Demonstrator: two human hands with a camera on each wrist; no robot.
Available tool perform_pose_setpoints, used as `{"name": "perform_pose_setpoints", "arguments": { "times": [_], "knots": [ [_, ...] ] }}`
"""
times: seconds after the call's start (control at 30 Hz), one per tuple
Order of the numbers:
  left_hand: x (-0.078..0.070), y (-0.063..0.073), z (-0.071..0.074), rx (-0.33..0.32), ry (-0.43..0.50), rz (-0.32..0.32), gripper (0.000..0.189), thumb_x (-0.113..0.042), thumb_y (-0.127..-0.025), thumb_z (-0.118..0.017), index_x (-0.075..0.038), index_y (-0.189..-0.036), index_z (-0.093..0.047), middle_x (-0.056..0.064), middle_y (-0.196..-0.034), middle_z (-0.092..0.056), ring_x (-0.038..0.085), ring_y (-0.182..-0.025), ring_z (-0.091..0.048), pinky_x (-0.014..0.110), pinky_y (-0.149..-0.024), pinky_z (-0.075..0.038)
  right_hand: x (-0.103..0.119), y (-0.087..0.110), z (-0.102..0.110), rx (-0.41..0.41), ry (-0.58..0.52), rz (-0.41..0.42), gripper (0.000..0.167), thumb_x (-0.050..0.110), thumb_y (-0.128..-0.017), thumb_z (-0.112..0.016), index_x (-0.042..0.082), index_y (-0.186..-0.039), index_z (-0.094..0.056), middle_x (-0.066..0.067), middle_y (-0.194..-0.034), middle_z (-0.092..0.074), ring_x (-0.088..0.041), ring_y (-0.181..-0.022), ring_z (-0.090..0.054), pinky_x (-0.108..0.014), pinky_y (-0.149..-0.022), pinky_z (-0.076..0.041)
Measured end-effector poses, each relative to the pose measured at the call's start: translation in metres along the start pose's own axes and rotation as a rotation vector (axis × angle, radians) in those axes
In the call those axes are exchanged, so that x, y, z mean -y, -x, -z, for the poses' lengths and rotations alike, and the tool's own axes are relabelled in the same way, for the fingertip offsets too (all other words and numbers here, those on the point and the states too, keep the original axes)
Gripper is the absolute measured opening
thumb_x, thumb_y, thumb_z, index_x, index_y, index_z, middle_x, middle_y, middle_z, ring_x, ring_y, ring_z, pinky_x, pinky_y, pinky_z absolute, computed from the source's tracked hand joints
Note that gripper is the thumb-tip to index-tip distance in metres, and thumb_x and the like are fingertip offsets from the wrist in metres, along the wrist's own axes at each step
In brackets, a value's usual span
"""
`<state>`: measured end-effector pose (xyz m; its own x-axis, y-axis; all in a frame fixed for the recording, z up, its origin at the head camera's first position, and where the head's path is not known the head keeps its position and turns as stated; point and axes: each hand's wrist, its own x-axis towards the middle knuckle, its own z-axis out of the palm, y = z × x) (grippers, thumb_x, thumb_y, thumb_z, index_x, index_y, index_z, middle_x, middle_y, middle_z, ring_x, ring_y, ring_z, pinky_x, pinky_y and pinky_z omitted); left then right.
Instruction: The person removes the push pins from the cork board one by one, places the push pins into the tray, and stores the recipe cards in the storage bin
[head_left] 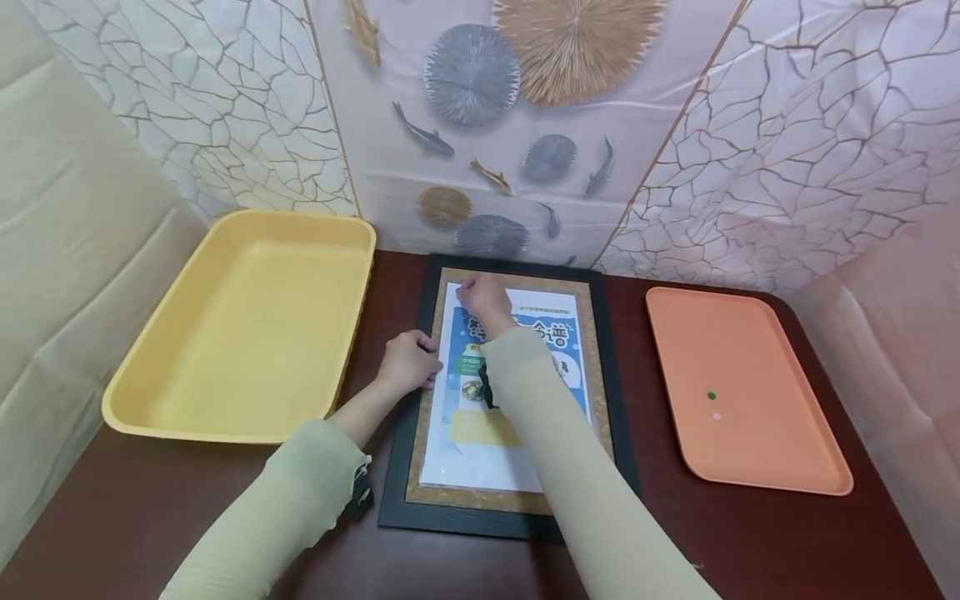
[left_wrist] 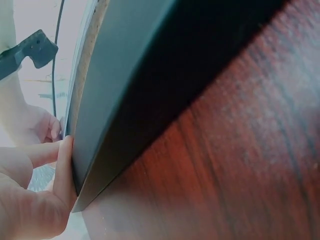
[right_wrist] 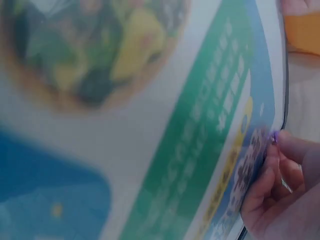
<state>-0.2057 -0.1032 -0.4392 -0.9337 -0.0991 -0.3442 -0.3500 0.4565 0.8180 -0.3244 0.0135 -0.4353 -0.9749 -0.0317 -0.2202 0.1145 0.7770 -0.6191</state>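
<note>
A blue and white poster (head_left: 487, 467) under a clear cover lies on a black-framed cork board (head_left: 517, 500). At the poster's upper left corner, my right hand (head_left: 487, 304) pinches a small purple push pin (right_wrist: 274, 136) between thumb and finger, at the poster's edge. My left hand (head_left: 407, 362) rests along the left side of the board, its fingertips touching the frame and the poster's edge. In the left wrist view, the fingers (left_wrist: 64, 172) lie against the black frame (left_wrist: 117, 65). The pin's tip is hidden.
A deep yellow tray (head_left: 341, 333) stands on the left. On the right lies an orange tray (head_left: 750, 350) with a small green piece (head_left: 712, 396) and a pink piece (head_left: 716, 416). A patterned cloth backdrop (head_left: 480, 208) rises behind the dark wooden table (head_left: 442, 567).
</note>
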Motion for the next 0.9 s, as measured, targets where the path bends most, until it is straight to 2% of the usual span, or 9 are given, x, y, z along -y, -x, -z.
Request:
{"name": "perform_pose_setpoints", "arguments": {
  "times": [0.17,0.3,0.4,0.5,0.63,0.7,0.8,0.9],
  "knots": [
    [-0.003,0.002,-0.003,0.005,0.0,-0.001,0.024,-0.008,-0.086,-0.065,0.0,-0.107,-0.058,0.019,-0.094,-0.063,0.016,-0.059,-0.064,0.021,-0.054,-0.054,0.0,0.003,-0.002,-0.069,-0.01,-0.058,0.018,0.026,-0.093,-0.055,0.012,-0.093,-0.066,-0.005,-0.092,-0.063,-0.021,-0.087,-0.058,-0.035,-0.079,-0.047],
    [-0.004,0.004,-0.002,0.003,0.001,-0.001,0.024,-0.008,-0.086,-0.064,0.0,-0.108,-0.058,0.019,-0.095,-0.063,0.016,-0.061,-0.064,0.021,-0.055,-0.054,0.0,0.004,-0.003,-0.066,-0.06,-0.07,0.018,0.025,-0.093,-0.055,0.011,-0.089,-0.065,-0.004,-0.085,-0.061,-0.02,-0.081,-0.056,-0.034,-0.074,-0.045],
    [-0.002,0.005,0.001,0.0,-0.005,0.001,0.026,-0.009,-0.087,-0.063,0.0,-0.11,-0.057,0.019,-0.098,-0.063,0.016,-0.062,-0.065,0.02,-0.055,-0.054,0.003,0.003,-0.003,-0.008,-0.079,-0.057,0.019,0.025,-0.093,-0.054,0.008,-0.085,-0.061,-0.004,-0.078,-0.054,-0.02,-0.076,-0.053,-0.034,-0.072,-0.044],
    [-0.003,0.006,0.001,-0.001,-0.004,0.0,0.026,-0.009,-0.087,-0.063,0.0,-0.111,-0.057,0.019,-0.099,-0.063,0.016,-0.064,-0.065,0.02,-0.056,-0.054,0.002,0.002,0.002,0.063,-0.117,-0.047,0.021,0.023,-0.093,-0.054,0.003,-0.086,-0.059,-0.004,-0.076,-0.049,-0.021,-0.078,-0.05,-0.035,-0.077,-0.044],
    [-0.004,0.008,0.001,0.003,0.0,0.005,0.027,-0.008,-0.087,-0.063,0.001,-0.111,-0.056,0.02,-0.101,-0.064,0.017,-0.065,-0.066,0.02,-0.056,-0.054,-0.001,0.002,0.012,0.153,-0.208,-0.06,0.024,0.021,-0.093,-0.054,0.0,-0.1,-0.061,-0.004,-0.083,-0.051,-0.019,-0.083,-0.05,-0.032,-0.083,-0.046],
    [-0.005,0.008,0.001,0.006,0.003,0.008,0.027,-0.008,-0.087,-0.064,0.001,-0.111,-0.056,0.021,-0.101,-0.064,0.018,-0.065,-0.066,0.02,-0.056,-0.054,-0.004,0.003,0.019,0.19,-0.247,-0.073,0.024,0.022,-0.095,-0.052,0.0,-0.101,-0.06,-0.003,-0.083,-0.05,-0.017,-0.079,-0.049,-0.028,-0.077,-0.046],
    [-0.005,0.008,0.001,0.014,0.003,0.005,0.027,-0.008,-0.087,-0.064,0.002,-0.111,-0.056,0.021,-0.102,-0.064,0.017,-0.065,-0.066,0.02,-0.056,-0.054,-0.008,0.006,0.027,0.221,-0.302,-0.109,0.02,0.023,-0.095,-0.051,0.006,-0.086,-0.056,-0.001,-0.075,-0.046,-0.014,-0.07,-0.045,-0.024,-0.066,-0.041],
    [-0.004,0.008,0.002,0.015,0.005,0.008,0.027,-0.008,-0.087,-0.064,0.001,-0.111,-0.056,0.021,-0.102,-0.064,0.017,-0.065,-0.066,0.02,-0.056,-0.054,-0.011,0.012,0.034,0.245,-0.384,-0.13,0.027,0.02,-0.095,-0.052,0.01,-0.071,-0.047,0.0,-0.065,-0.041,-0.015,-0.063,-0.04,-0.024,-0.061,-0.037]
  ]
}}
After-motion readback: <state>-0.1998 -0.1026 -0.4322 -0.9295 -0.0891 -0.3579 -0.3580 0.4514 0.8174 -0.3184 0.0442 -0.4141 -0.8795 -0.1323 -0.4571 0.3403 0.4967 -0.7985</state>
